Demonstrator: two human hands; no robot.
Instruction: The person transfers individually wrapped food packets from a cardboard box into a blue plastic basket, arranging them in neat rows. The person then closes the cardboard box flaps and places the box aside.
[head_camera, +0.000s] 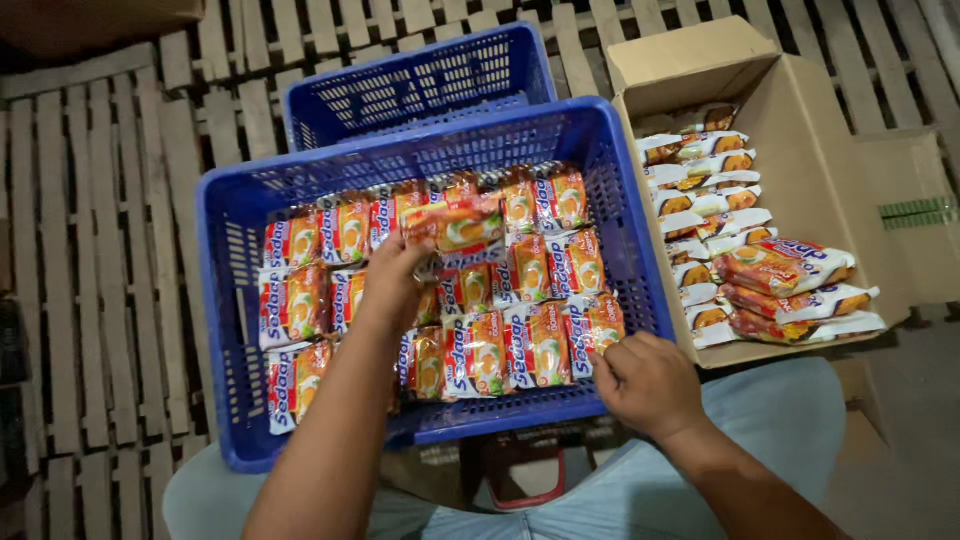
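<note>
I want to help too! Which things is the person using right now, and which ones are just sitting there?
In use:
- left hand, grip on a noodle packet
- right hand, touching the packets in the front blue crate
- cardboard box of more packets

Just lying about:
- second blue crate behind
- wooden slats underneath

A person's left hand (392, 275) holds a noodle packet (458, 228) over a blue crate (235, 210) of packets; the right hand (648, 385) touches a corner packet (594, 328) beside an open cardboard box (800, 130).
</note>
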